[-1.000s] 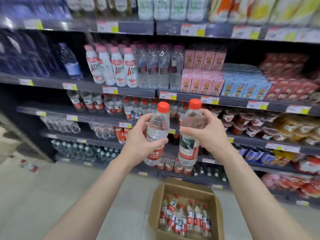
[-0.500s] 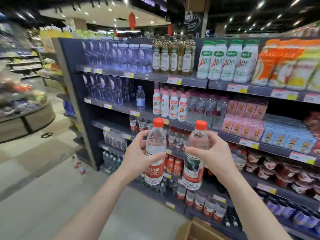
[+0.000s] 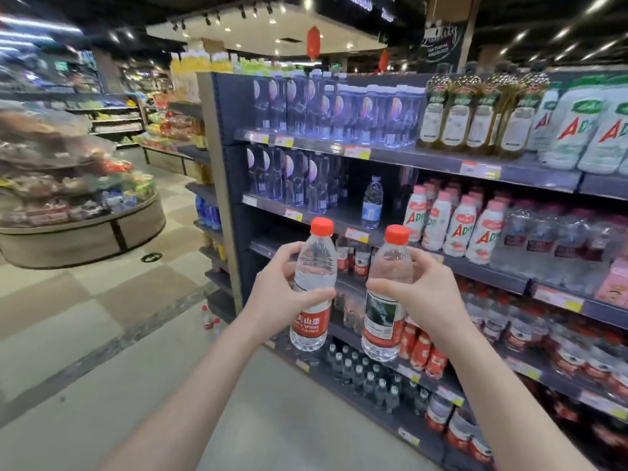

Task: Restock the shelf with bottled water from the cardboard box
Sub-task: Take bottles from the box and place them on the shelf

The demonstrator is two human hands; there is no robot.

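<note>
Left hand point(image 3: 277, 299) clasping the left bottle point(image 3: 316, 263) and right hand point(image 3: 421, 295) the right bottle point(image 3: 390, 263), a stocker has risen from the cardboard box (now out of frame) to face the shelf point(image 3: 486, 278), placement seemingly next.

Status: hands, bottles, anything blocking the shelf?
Left hand grips left bottle, right hand grips right bottle. Both bottles upright, short of the shelf. Box out of frame; nothing seen in the way.
</note>
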